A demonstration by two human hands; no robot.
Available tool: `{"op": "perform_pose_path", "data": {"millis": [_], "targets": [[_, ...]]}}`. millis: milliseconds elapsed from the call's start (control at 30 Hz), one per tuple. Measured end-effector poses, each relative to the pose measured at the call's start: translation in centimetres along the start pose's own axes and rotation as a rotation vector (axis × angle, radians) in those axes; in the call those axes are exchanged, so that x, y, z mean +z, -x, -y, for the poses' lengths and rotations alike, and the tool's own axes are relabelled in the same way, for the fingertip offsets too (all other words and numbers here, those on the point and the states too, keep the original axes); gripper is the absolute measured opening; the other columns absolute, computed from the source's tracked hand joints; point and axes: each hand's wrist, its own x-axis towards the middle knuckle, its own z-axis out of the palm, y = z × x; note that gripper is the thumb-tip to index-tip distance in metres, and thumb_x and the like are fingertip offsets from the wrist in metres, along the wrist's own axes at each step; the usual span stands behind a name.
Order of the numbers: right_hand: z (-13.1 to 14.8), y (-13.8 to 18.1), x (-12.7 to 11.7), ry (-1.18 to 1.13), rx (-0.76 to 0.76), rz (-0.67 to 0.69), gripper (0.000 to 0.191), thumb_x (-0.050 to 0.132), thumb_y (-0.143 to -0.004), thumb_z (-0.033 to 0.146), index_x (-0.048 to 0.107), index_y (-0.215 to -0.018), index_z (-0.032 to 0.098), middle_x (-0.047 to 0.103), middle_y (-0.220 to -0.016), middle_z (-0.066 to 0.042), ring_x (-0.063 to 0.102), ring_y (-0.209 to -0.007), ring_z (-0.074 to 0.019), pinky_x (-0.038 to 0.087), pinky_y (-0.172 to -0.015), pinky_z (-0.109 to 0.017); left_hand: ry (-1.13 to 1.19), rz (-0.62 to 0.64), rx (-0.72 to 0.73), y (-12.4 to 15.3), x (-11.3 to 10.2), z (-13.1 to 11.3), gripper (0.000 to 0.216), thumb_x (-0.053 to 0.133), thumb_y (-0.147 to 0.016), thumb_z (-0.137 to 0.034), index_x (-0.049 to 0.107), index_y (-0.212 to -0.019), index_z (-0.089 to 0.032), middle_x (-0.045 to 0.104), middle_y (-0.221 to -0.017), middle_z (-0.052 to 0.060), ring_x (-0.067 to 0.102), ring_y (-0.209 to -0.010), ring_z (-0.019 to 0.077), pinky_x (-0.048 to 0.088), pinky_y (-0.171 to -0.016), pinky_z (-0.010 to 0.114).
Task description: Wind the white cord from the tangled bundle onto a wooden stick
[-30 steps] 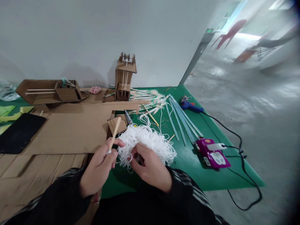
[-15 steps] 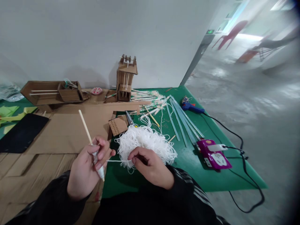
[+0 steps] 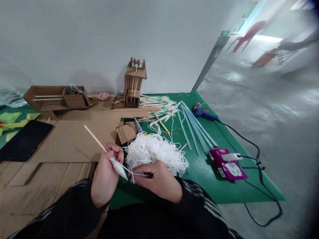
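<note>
My left hand [image 3: 106, 176] is closed around a thin wooden stick [image 3: 96, 138] whose lower part is wound with white string [image 3: 119, 167]. The stick slants down to the right, its bare upper end poking out over the cardboard. My right hand [image 3: 157, 181] pinches a strand of white string [image 3: 132, 174] close to the stick's lower tip. That strand runs from the winding to my right fingertips. Just beyond my hands a loose heap of white string [image 3: 156, 151] lies on the green tabletop.
Scissors [image 3: 138, 125] and a cardboard piece [image 3: 126, 132] lie behind the heap. Clear glue sticks [image 3: 195, 126], a blue glue gun [image 3: 205, 114] and a purple power strip [image 3: 226, 164] are at right. A cardboard tower [image 3: 134, 83] stands by the wall; a black tablet-like slab [image 3: 25, 141] lies left.
My left hand has moved right with the stick, which now leans more to the right. My hands are closer together, and the string between them is shorter.
</note>
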Motion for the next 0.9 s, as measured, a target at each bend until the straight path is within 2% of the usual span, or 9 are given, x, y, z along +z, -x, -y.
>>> {"op": "perform_pose_path", "data": {"millis": [100, 233, 333, 400, 500, 667, 733, 800, 900], "targets": [[0.0, -0.1, 0.0, 0.016, 0.017, 0.004, 0.031, 0.074, -0.078, 0.033, 0.076, -0.106, 0.022, 0.068, -0.075, 0.002, 0.044, -0.057, -0.009, 0.035, -0.054, -0.021, -0.016, -0.013, 0.024, 0.0, 0.5, 0.3, 0.005, 0.051, -0.082, -0.02, 0.051, -0.077, -0.022, 0.046, -0.065, -0.004, 0.043, -0.059, 0.0114, 0.042, -0.053, 0.017], [0.1, 0.0, 0.1, 0.068, 0.029, -0.024, 0.041, 0.08, -0.071, 0.034, 0.073, -0.111, 0.024, 0.053, -0.061, 0.006, 0.035, -0.052, -0.0076, 0.029, -0.05, -0.021, 0.013, -0.065, 0.031, 0.3, 1.3, 0.7, 0.007, 0.052, -0.08, -0.02, 0.049, -0.075, -0.023, 0.048, -0.065, -0.004, 0.044, -0.056, 0.0115, 0.043, -0.05, 0.017], [0.1, 0.1, 0.3, 0.084, 0.028, -0.091, 0.042, 0.081, -0.069, 0.033, 0.071, -0.108, 0.023, 0.046, -0.057, 0.008, 0.036, -0.052, -0.0078, 0.028, -0.049, -0.021, 0.024, -0.103, 0.015, 0.9, 1.5, 1.3, 0.007, 0.054, -0.082, -0.021, 0.051, -0.075, -0.023, 0.052, -0.072, -0.004, 0.048, -0.062, 0.0114, 0.046, -0.055, 0.017], [0.1, 0.1, 0.5, 0.078, 0.024, -0.133, 0.042, 0.081, -0.069, 0.031, 0.069, -0.108, 0.021, 0.051, -0.06, 0.007, 0.041, -0.054, -0.0084, 0.031, -0.05, -0.02, 0.017, -0.087, -0.029, 1.4, 1.4, 1.7, 0.005, 0.057, -0.084, -0.025, 0.054, -0.079, -0.024, 0.054, -0.079, -0.003, 0.051, -0.069, 0.0121, 0.048, -0.057, 0.018], [0.1, 0.1, 0.7, 0.057, -0.022, -0.176, 0.029, 0.075, -0.076, 0.026, 0.069, -0.104, 0.019, 0.065, -0.077, 0.003, 0.053, -0.063, -0.0104, 0.039, -0.058, -0.021, -0.014, -0.025, -0.058, 2.1, 1.0, 2.4, 0.008, 0.061, -0.086, -0.031, 0.06, -0.085, -0.023, 0.056, -0.089, -0.002, 0.054, -0.077, 0.0128, 0.049, -0.059, 0.018], [0.2, 0.3, 0.5, 0.045, -0.053, -0.203, 0.017, 0.064, -0.086, 0.025, 0.069, -0.102, 0.022, 0.071, -0.09, 0.0, 0.06, -0.072, -0.0125, 0.044, -0.066, -0.022, -0.148, 0.14, -0.022, 2.4, 0.1, 3.0, 0.017, 0.056, -0.092, -0.035, 0.065, -0.095, -0.021, 0.057, -0.104, 0.003, 0.055, -0.098, 0.0147, 0.048, -0.083, 0.021], [0.3, 0.4, 0.3, 0.048, -0.067, -0.203, 0.019, 0.063, -0.088, 0.025, 0.069, -0.106, 0.023, 0.072, -0.091, 0.001, 0.061, -0.073, -0.0127, 0.045, -0.067, -0.022, -0.261, 0.228, -0.029, 2.5, -0.3, 3.0, 0.021, 0.058, -0.092, -0.035, 0.062, -0.108, -0.023, 0.057, -0.115, 0.004, 0.055, -0.105, 0.0169, 0.046, -0.09, 0.024], [0.3, 0.5, 0.1, 0.04, -0.087, -0.202, 0.021, 0.061, -0.089, 0.022, 0.069, -0.107, 0.023, 0.073, -0.092, 0.001, 0.064, -0.077, -0.0135, 0.046, -0.071, -0.023, -0.385, 0.318, -0.04, 2.5, -0.6, 3.0, 0.038, 0.067, -0.086, -0.031, 0.053, -0.121, -0.026, 0.053, -0.125, 0.005, 0.054, -0.111, 0.0195, 0.045, -0.095, 0.028], [0.3, 0.6, -0.1, 0.06, -0.077, -0.218, 0.02, 0.061, -0.088, 0.019, 0.069, -0.106, 0.023, 0.073, -0.094, 0.0, 0.065, -0.081, -0.0143, 0.047, -0.075, -0.023, -0.471, 0.394, -0.069, 2.4, -1.0, 2.8, 0.057, 0.075, -0.08, -0.024, 0.043, -0.127, -0.029, 0.051, -0.124, 0.005, 0.056, -0.109, 0.0194, 0.046, -0.094, 0.029]]}}
